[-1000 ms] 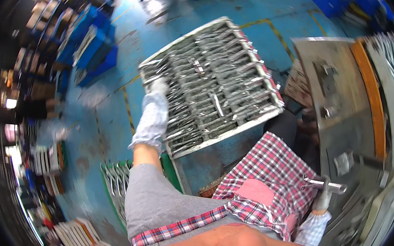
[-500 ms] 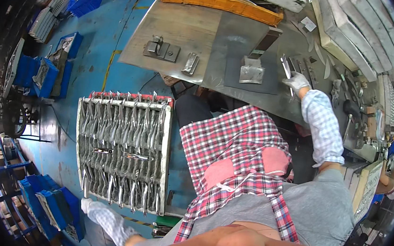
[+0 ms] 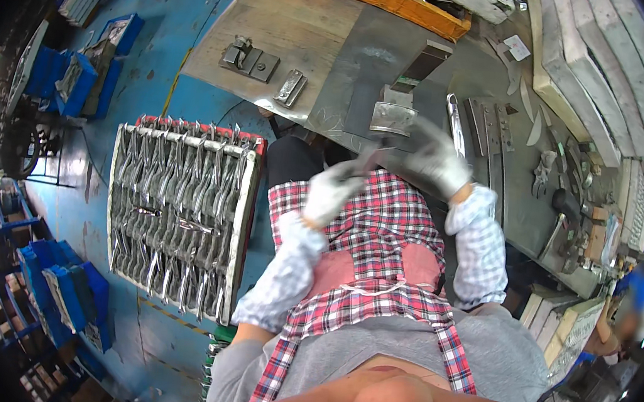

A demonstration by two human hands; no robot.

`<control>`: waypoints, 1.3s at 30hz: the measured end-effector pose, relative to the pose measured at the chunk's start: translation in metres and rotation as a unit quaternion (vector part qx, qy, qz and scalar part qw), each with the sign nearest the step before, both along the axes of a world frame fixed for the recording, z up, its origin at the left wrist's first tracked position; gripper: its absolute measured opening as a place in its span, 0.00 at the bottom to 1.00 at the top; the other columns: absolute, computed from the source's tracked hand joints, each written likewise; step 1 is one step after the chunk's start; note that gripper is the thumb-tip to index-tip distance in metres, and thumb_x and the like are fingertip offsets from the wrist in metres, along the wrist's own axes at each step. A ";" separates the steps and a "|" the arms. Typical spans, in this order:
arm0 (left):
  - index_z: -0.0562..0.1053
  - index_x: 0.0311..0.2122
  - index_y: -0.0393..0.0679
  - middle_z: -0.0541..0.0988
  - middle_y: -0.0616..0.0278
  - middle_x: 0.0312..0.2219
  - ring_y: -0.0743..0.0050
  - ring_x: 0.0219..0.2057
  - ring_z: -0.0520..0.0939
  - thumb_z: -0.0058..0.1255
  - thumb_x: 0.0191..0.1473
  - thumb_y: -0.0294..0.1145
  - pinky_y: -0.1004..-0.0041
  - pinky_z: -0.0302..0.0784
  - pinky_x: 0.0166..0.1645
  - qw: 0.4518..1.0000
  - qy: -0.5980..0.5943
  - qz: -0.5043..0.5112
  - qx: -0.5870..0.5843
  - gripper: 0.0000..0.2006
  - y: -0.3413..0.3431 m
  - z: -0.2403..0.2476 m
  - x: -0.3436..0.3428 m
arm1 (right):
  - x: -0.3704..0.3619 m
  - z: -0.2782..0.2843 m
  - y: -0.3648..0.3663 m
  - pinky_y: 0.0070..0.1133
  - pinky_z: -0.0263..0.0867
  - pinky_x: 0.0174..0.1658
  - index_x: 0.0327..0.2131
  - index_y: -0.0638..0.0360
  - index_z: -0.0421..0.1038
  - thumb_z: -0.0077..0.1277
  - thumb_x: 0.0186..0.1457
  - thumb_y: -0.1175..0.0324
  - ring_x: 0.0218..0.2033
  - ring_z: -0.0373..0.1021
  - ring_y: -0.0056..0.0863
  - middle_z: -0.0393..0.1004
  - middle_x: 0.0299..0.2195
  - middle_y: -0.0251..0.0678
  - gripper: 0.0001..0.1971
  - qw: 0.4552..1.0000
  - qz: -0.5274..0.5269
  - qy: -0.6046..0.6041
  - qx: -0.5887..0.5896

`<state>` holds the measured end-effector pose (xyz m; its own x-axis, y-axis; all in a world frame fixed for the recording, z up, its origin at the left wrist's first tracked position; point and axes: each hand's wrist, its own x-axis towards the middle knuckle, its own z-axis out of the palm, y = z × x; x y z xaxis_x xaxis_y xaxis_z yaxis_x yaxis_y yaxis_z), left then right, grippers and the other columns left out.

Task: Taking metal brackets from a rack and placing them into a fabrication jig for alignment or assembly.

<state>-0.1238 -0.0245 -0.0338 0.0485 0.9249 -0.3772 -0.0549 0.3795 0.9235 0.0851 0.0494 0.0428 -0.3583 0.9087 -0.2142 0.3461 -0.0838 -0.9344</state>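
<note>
My left hand (image 3: 332,192), in a white glove, is raised over my lap at the near edge of the metal bench (image 3: 401,23). Its fingers are closed on a thin metal piece (image 3: 373,159), blurred and partly hidden. Close by on the right, my right hand (image 3: 438,164), also gloved, is smeared by motion, so its fingers cannot be read. Just beyond it on the bench lies a shiny metal bar (image 3: 455,125). A metal block (image 3: 393,119) with an upright post (image 3: 426,65) stands on a dark mat ahead of both hands.
To my left stands a white-framed rack (image 3: 241,232) full of shiny metal pieces. A clamp-like fixture (image 3: 250,61) and a small metal block (image 3: 290,88) sit on the bench's left part. Flat strips (image 3: 499,133) and a hammer (image 3: 566,205) lie at right.
My left hand has come up from the rack's near corner to the bench edge. My right hand has moved left off the strips towards it. The view has shifted slightly.
</note>
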 end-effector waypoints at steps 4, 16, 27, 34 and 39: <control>0.73 0.46 0.35 0.81 0.57 0.31 0.82 0.25 0.79 0.55 0.51 0.32 0.80 0.74 0.27 0.998 0.065 -0.013 -0.010 0.17 0.033 -0.039 0.046 | -0.006 -0.066 0.009 0.22 0.74 0.32 0.33 0.48 0.76 0.56 0.44 0.70 0.32 0.75 0.26 0.77 0.31 0.34 0.09 0.944 0.041 -0.176 0.275; 0.79 0.33 0.45 0.79 0.60 0.29 0.63 0.33 0.81 0.57 0.47 0.35 0.72 0.75 0.38 0.922 0.268 0.107 0.258 0.08 0.107 -0.028 0.047 | 0.007 -0.086 0.086 0.26 0.71 0.38 0.44 0.59 0.71 0.54 0.51 0.67 0.34 0.74 0.35 0.75 0.36 0.42 0.15 0.938 -0.033 -0.242 0.244; 0.77 0.28 0.41 0.78 0.62 0.26 0.69 0.27 0.79 0.63 0.41 0.39 0.73 0.74 0.34 0.927 0.338 0.053 0.153 0.13 0.116 -0.034 0.050 | 0.023 -0.142 0.045 0.23 0.70 0.43 0.33 0.52 0.78 0.65 0.38 0.68 0.39 0.72 0.32 0.75 0.38 0.33 0.13 0.913 -0.176 -0.127 0.347; 0.76 0.28 0.40 0.78 0.60 0.26 0.66 0.29 0.79 0.63 0.41 0.44 0.71 0.74 0.36 0.911 0.374 0.043 0.169 0.17 0.124 -0.033 0.060 | 0.028 -0.132 0.053 0.22 0.68 0.44 0.31 0.53 0.78 0.61 0.42 0.70 0.39 0.72 0.30 0.75 0.36 0.32 0.09 0.933 -0.173 -0.074 0.306; 0.75 0.33 0.42 0.78 0.56 0.27 0.58 0.31 0.79 0.60 0.42 0.46 0.66 0.74 0.37 0.887 0.414 0.069 0.190 0.18 0.120 -0.028 0.045 | 0.029 -0.116 0.074 0.20 0.67 0.45 0.36 0.58 0.77 0.56 0.47 0.71 0.42 0.72 0.26 0.76 0.38 0.37 0.10 0.973 -0.110 -0.044 0.196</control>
